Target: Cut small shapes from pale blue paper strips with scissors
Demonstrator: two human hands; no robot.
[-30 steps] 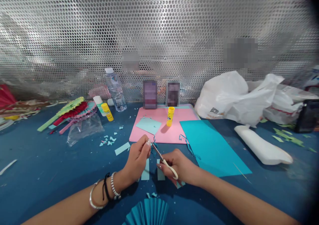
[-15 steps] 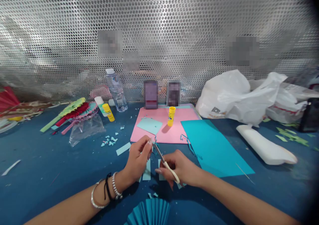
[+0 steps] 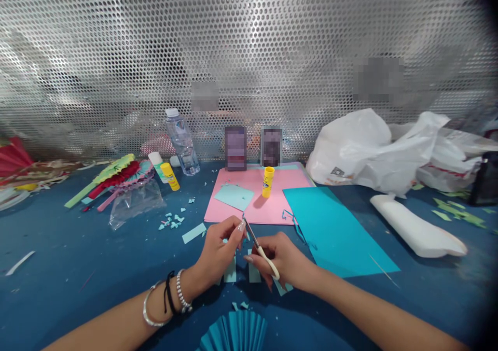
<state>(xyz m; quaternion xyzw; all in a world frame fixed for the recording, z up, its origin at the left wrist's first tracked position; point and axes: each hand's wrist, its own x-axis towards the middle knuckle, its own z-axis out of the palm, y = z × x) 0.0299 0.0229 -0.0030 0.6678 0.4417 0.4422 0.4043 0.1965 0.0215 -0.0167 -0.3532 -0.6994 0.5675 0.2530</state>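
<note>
The scissors (image 3: 261, 251) have shiny metal blades and smooth, plastic-looking handles. The near pleated fan (image 3: 237, 333) is matt paper; the teal sheet (image 3: 338, 232) at right, smooth paper. Far behind stands a glossy perforated metal panel (image 3: 249, 40); far right, crinkled, shiny plastic bags (image 3: 350, 143).

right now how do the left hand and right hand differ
The right hand holds cream-handled scissors; the left hand pinches near the blades, anything held there too small to tell. The left wrist wears bracelets; the right wrist is bare. Both hands are over the blue table.
</note>
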